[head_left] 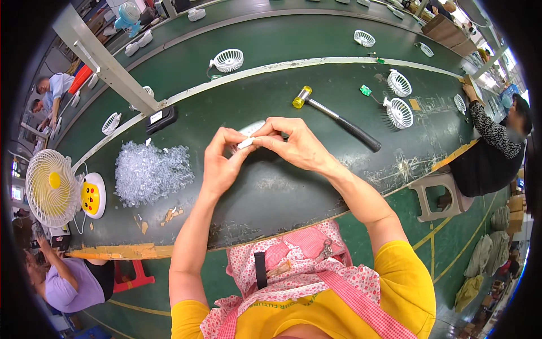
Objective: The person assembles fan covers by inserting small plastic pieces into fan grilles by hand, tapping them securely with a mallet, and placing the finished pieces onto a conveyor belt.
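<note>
Over the middle of the dark green bench, both of my hands meet at a white plastic part (252,129) with a long, rounded shape. My left hand (221,161) is closed on its left side, thumb and fingertips pinching. From the right, my right hand (298,146) pinches it too, its fingertips nearly touching the left ones. A small white piece (245,143) shows between the two thumbs; the fingers partly hide how it joins the larger part. Left of my hands lies a heap of small clear plastic pieces (151,172). A mallet (342,122) with a yellow head rests beyond my right hand.
White round fan cages (398,113) lie at the right, one wired to a green circuit board (366,90). A black box (161,120) sits by a metal post (107,56). At the left stands a yellow-white desk fan (53,179). Co-workers sit at both sides.
</note>
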The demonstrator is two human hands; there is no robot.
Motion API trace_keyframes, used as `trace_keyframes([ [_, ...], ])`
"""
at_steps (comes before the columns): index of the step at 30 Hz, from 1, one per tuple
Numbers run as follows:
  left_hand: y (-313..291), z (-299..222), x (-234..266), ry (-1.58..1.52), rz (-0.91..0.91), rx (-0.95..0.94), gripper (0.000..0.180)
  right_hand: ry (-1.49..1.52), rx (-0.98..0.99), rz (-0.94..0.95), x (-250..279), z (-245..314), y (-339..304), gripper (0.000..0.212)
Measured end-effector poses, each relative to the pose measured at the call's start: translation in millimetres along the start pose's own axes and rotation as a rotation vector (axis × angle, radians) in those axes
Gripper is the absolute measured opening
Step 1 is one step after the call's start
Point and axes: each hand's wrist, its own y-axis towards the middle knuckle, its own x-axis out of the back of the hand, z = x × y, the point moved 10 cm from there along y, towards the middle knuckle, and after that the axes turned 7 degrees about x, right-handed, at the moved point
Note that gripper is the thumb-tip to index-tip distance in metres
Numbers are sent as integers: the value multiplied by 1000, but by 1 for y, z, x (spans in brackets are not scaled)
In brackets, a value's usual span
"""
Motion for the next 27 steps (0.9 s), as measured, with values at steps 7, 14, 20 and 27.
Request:
trace_keyframes([
  [7, 0, -25, 6, 513, -260, -164, 39, -103, -151, -294, 44, -51, 14, 19],
  [14, -14, -13, -47, 908, -3, -348, 31, -901, 153, -9, 28, -52, 3, 16],
  [20, -20, -16, -45, 932, -23, -362, 38, -1228, 81, -219, 106, -28, -29, 42],
  [27, -24, -13, -44, 942, -39, -359, 38, -981, 29, -212, 120, -35, -35, 23],
])
